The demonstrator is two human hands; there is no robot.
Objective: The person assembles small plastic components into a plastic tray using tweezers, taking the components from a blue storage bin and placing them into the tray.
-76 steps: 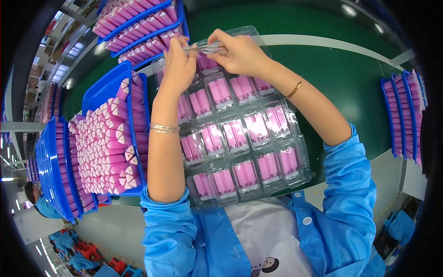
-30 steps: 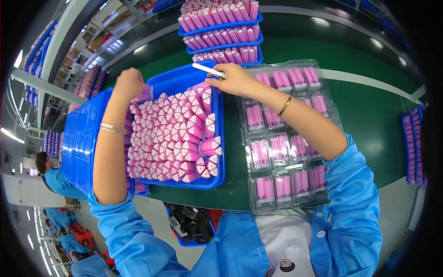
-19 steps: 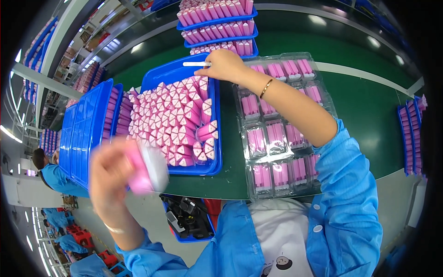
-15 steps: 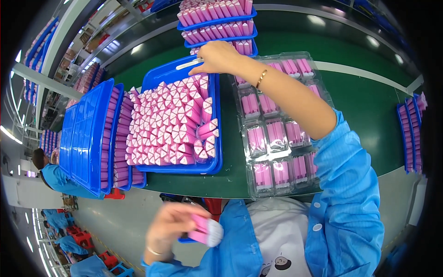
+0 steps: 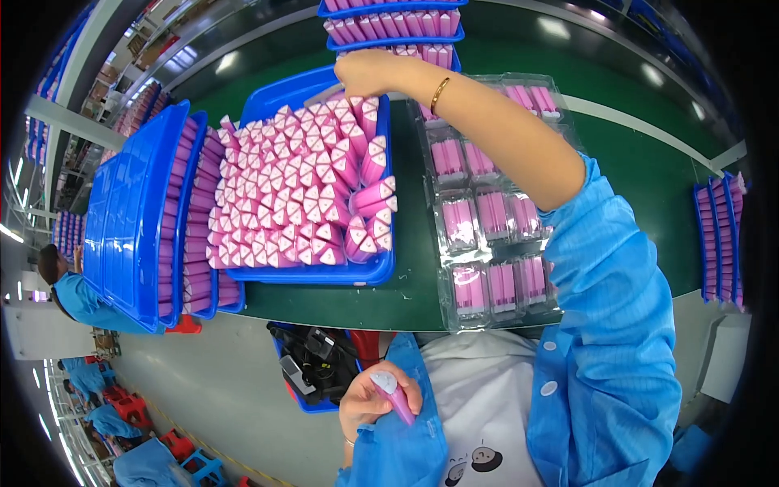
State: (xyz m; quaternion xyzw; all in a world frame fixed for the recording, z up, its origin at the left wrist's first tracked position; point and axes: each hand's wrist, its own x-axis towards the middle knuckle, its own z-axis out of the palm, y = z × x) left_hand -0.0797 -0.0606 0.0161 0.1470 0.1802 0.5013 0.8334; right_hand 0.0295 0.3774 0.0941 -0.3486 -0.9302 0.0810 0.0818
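My left hand [image 5: 375, 403], low in front of my body, is closed round a pink piece [image 5: 396, 403] with a pale, rounded end that points up. My right arm reaches across to the far edge of a blue tray [image 5: 377, 273]. There my right hand [image 5: 365, 73] has curled fingers at a slim whitish stick [image 5: 323, 95], which it appears to grip; the fingertips are partly hidden. Many pink wedge-shaped pieces [image 5: 284, 187] stand packed in this tray, their white triangular ends up. A few at its right side lean over.
A clear plastic blister tray [image 5: 449, 268] with pink pieces lies at the right, partly under my arm. Stacked blue trays [image 5: 134, 219] stand on edge at the left, others [image 5: 398, 39] at the back. Below the table edge is a blue bin [image 5: 320, 406] with black devices. People work at far left.
My left hand has come in toward my body and turned the pink piece pale end up. My right hand stays at the tray's far edge. The view has shifted, showing more of the bin.
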